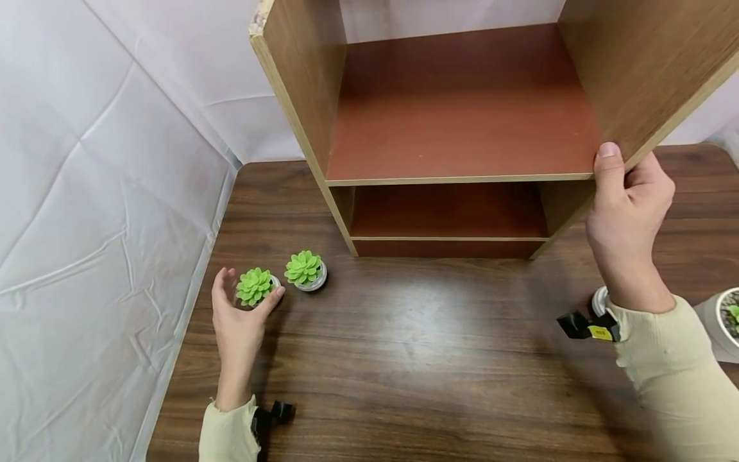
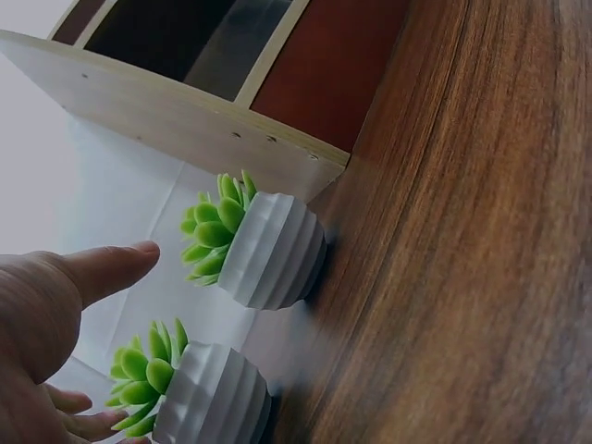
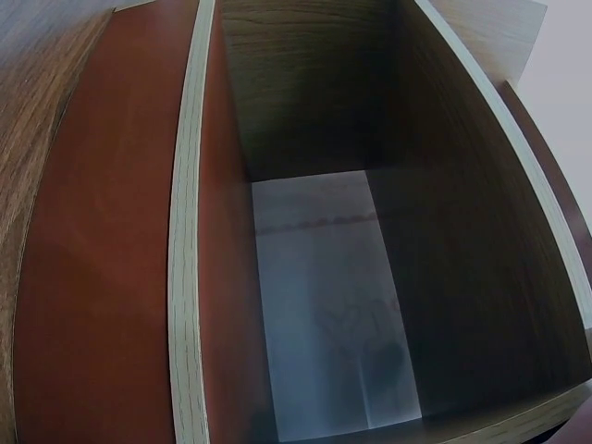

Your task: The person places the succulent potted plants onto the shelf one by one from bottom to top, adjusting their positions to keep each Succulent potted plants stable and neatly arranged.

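A wooden shelf unit (image 1: 462, 109) with reddish-brown boards stands on the table. My right hand (image 1: 626, 218) grips the front edge of its right side panel, thumb on the inner face. At the table's left, my left hand (image 1: 239, 330) is spread around a green potted succulent (image 1: 254, 287), thumb on one side and fingers on the other. In the left wrist view the thumb stands apart from that plant's ribbed white pot (image 2: 213, 398); whether the fingers touch it cannot be told. A second potted succulent (image 1: 303, 267) stands just right of it, near the shelf's left foot.
A white pot with a small plant (image 1: 732, 314) is at the right edge. Another small whitish round thing (image 1: 599, 300) is partly hidden by the right wrist. White sheeting (image 1: 104, 192) hangs along the left and back of the wood-grain table (image 1: 416, 385).
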Available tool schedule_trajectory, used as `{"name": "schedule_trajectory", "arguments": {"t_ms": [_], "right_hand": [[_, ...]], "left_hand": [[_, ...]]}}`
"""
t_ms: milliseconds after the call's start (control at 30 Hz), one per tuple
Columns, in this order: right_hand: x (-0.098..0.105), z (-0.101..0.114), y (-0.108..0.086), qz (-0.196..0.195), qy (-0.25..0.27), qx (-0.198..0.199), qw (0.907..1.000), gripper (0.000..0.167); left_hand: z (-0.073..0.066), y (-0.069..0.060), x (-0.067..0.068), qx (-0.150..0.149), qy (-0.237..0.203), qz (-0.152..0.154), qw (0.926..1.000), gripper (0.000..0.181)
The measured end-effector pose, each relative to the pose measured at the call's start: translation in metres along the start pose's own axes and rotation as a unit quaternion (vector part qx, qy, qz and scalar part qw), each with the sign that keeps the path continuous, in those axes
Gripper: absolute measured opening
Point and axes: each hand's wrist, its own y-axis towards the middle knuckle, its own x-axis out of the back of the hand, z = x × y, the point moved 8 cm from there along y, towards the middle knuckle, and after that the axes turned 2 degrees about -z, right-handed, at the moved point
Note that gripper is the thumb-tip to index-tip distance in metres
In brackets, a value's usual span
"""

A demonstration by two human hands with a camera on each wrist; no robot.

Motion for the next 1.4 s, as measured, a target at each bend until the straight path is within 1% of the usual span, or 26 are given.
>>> {"name": "schedule_trajectory", "arguments": {"t_ms": [67,233,367,500,700,800,933,1100,1267,1333,1400], "right_hand": [[-0.001,0.003,-0.002,-0.002,0.002,-0.019,0.9998,0.02],[0.0,0.006,-0.003,-0.005,-0.007,-0.018,0.9998,0.02],[0.004,0.0,-0.004,-0.01,-0.019,-0.016,0.9996,0.02],[0.007,-0.007,-0.007,-0.01,-0.033,-0.016,0.9993,0.021],[0.005,-0.016,-0.01,-0.007,-0.041,-0.01,0.9991,0.021],[0.003,-0.018,-0.013,-0.003,-0.049,-0.008,0.9988,0.022],[-0.001,-0.02,-0.017,0.01,-0.062,-0.009,0.998,0.025],[-0.004,-0.023,-0.019,0.009,-0.064,-0.009,0.9978,0.024],[-0.009,-0.028,-0.02,0.014,-0.067,-0.01,0.9976,0.023],[-0.01,-0.029,-0.021,0.016,-0.068,-0.008,0.9975,0.024],[-0.011,-0.029,-0.02,0.017,-0.067,-0.006,0.9976,0.024]], "left_hand": [[0.001,0.0,-0.001,0.006,-0.002,0.006,1.0,0.104],[0.003,0.001,-0.004,0.016,-0.003,0.023,0.9996,0.107],[0.005,0.001,-0.006,0.016,-0.001,0.031,0.9994,0.106],[0.009,-0.001,-0.007,0.025,0.003,0.041,0.9988,0.103],[0.017,-0.001,-0.003,0.033,0.013,0.043,0.9984,0.101],[0.023,-0.002,-0.001,0.048,0.024,0.046,0.9975,0.101],[0.031,-0.003,0.0,0.066,0.024,0.048,0.9964,0.098],[0.034,-0.001,-0.003,0.061,0.015,0.059,0.9963,0.096],[0.041,0.0,-0.001,0.066,0.032,0.05,0.996,0.093],[0.043,0.001,-0.002,0.068,0.029,0.047,0.9962,0.093],[0.045,0.002,-0.003,0.069,0.016,0.046,0.9964,0.093]]}}
